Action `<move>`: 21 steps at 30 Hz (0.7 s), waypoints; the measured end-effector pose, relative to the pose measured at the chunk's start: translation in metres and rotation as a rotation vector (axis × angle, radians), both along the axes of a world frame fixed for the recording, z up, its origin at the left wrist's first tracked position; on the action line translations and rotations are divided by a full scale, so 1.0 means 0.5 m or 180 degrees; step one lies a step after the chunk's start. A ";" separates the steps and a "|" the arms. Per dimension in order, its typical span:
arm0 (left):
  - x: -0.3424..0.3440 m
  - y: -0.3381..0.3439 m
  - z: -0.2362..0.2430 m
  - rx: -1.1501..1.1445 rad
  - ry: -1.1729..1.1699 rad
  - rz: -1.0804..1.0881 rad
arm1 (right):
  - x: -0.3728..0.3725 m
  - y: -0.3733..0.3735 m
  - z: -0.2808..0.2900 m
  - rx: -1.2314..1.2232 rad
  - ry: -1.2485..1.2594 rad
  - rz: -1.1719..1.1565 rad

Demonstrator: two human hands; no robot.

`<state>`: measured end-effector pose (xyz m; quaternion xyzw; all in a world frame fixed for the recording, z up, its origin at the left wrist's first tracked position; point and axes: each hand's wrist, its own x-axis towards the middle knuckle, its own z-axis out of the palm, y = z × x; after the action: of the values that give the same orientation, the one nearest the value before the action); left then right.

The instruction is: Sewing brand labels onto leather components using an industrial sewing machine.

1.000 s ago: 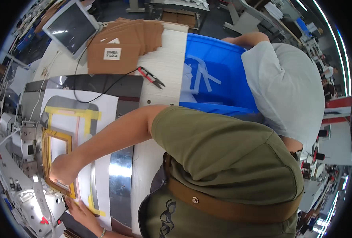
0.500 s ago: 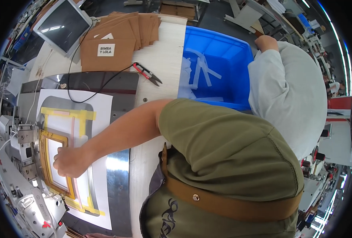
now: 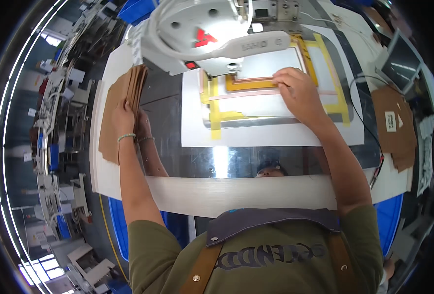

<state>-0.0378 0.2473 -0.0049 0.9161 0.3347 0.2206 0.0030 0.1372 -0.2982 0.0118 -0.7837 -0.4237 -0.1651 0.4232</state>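
At the left end of the table, my left hand (image 3: pixel 124 120) is closed on the edge of a stack of brown panels (image 3: pixel 110 110). The polished metal plate (image 3: pixel 173 159) mirrors that hand and forearm. My right hand (image 3: pixel 299 95), fingers curled and bunched, rests at the lower right of a yellow-orange rectangular frame (image 3: pixel 256 85). Whatever its fingertips may pinch is too small to make out. The frame lies over a white sheet (image 3: pixel 192 132) with yellow tape strips (image 3: pixel 216 110). A white sewing-machine head (image 3: pixel 202 29) covers the frame's upper left part.
On the right are another pile of brown pieces (image 3: pixel 398 142), a monitor (image 3: pixel 399 61), a black cable (image 3: pixel 352 105) and red-handled snips (image 3: pixel 377 169). Blue bins (image 3: pixel 392 220) stand below the table's front edge on both sides.
My view has swung from the right side to the left, and my left hand has come into sight on the brown stack. My right hand stays at the frame, fingers somewhat looser.
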 end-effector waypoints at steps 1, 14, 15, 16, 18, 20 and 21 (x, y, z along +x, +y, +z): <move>-0.014 0.007 0.008 0.0028 -0.0024 0.0129 | -0.004 -0.005 -0.003 -0.0021 0.0074 -0.0029; 0.016 0.067 0.056 0.0458 0.0450 -0.0589 | -0.001 -0.020 -0.004 -0.0143 0.0250 -0.0093; 0.025 0.076 0.059 0.0477 0.0746 -0.0541 | -0.002 -0.022 -0.003 -0.0149 0.0235 -0.0102; 0.030 0.095 0.061 0.0458 0.0740 -0.0548 | 0.001 -0.025 -0.004 -0.0169 0.0231 -0.0109; 0.032 0.147 0.076 -0.0744 0.0395 0.0111 | 0.005 -0.026 -0.009 -0.0209 0.0195 -0.0134; -0.045 0.251 0.123 -0.1159 -0.0821 0.0132 | 0.002 -0.003 0.000 -0.0062 0.0220 0.0029; -0.075 0.273 0.145 -0.1596 -0.2032 0.0000 | 0.002 0.002 0.003 0.0015 0.0251 0.0076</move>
<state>-0.0753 0.3836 0.0678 0.7725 0.3604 0.4055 0.3301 0.1383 -0.2970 0.0134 -0.7835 -0.4156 -0.1301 0.4433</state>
